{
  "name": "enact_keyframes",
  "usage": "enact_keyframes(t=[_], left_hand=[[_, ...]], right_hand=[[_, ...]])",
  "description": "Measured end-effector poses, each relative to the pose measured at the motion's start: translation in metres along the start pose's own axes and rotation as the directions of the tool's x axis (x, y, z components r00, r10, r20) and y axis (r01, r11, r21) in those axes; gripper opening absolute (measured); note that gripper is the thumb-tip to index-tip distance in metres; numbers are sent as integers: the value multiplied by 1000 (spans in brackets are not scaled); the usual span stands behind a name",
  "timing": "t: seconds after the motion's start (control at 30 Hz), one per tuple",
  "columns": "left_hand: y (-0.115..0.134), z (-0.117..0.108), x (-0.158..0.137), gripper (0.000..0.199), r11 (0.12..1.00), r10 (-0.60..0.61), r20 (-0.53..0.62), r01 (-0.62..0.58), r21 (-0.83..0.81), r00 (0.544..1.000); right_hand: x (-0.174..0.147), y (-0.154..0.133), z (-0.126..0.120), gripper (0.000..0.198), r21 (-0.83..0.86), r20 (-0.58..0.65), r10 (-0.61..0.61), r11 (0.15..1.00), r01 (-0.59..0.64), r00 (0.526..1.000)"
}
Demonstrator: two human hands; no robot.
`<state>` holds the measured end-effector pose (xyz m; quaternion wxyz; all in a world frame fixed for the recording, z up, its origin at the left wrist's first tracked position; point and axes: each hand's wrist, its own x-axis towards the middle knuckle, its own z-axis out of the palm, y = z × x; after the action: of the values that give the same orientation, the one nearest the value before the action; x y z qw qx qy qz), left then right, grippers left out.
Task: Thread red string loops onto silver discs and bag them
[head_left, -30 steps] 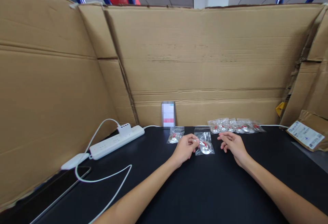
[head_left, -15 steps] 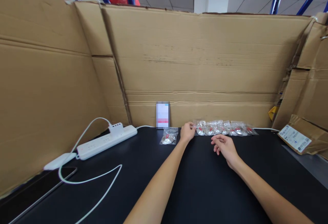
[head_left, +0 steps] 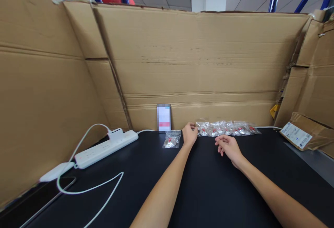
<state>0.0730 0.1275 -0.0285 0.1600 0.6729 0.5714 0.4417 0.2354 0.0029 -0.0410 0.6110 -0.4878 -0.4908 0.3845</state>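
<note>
Several small clear plastic bags (head_left: 220, 129), each with a shiny round silvery piece and a red part inside, form a row at the foot of the cardboard wall. At the row's left end is my left hand (head_left: 190, 134), its bent fingers slightly apart, fingertips against the edge of the first bag. My right hand (head_left: 229, 148) hovers just in front of the row's middle, loosely curled and holding nothing. One more similar bag (head_left: 171, 139) lies by itself to the left of my left hand, in front of an upright phone (head_left: 164, 117).
Cardboard walls (head_left: 198, 54) enclose the black table (head_left: 208, 189) at the back and sides. A white power strip (head_left: 104, 148) with a looping white cable (head_left: 114, 186) lies on the left. At the right edge sits a brown package (head_left: 304, 134) with a white label.
The camera view has shifted slightly. My left hand stays at the row's left end, its fingers a little more spread. My right hand stays almost where it was.
</note>
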Motion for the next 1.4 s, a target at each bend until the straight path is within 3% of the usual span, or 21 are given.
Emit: enact_keyframes(t=[0.2, 0.33, 0.4, 0.57, 0.7, 0.77, 0.9, 1.0, 1.03, 1.1, 1.2, 1.4], left_hand=[[15, -21, -29, 14, 975, 187, -17, -183, 124, 982], [15, -58, -49, 10, 916, 338, 66, -344, 206, 939], [7, -83, -52, 17, 839, 384, 93, -389, 381, 919], [-19, -131, -45, 30, 777, 157, -13, -115, 619, 988], [-32, -134, -40, 46, 751, -32, 59, -15, 660, 998], [-35, -128, -40, 42, 796, -64, 99, -9, 605, 993], [-35, -119, -42, 22, 941, -46, 161, -11, 339, 986], [-26, -113, -51, 20, 987, 14, 206, -46, 151, 978], [-20, -110, -56, 23, 999, 49, 229, -51, 1, 972], [-7, -104, -68, 31, 955, 101, 328, 1, -297, 939], [13, -100, -84, 37, 811, 189, 540, 180, -557, 820], [30, -110, -94, 36, 647, 220, 676, 414, -641, 703]], right_hand=[[-2, -1, -3, 26, -19, 17, -7, 1000, 7, 1000], [-4, -3, -7, 27, -43, 45, -14, 999, 16, 999], [-5, -4, -8, 28, -54, 54, -18, 998, 21, 998], [-8, -4, -5, 29, -92, 77, -24, 995, 31, 997], [-9, -2, -1, 27, -174, 103, -42, 983, 60, 994], [-10, -2, 0, 25, -212, 122, -56, 974, 81, 991], [-16, -8, 3, 21, -313, 149, -97, 939, 140, 984], [-27, -20, 11, 17, -430, 188, -236, 853, 296, 953], [-31, -24, 14, 16, -456, 201, -298, 815, 359, 933], [-39, -32, 21, 18, -475, 220, -382, 762, 440, 898], [-43, -37, 26, 23, -491, 243, -413, 728, 478, 878], [-42, -37, 24, 23, -472, 282, -402, 732, 491, 871]])
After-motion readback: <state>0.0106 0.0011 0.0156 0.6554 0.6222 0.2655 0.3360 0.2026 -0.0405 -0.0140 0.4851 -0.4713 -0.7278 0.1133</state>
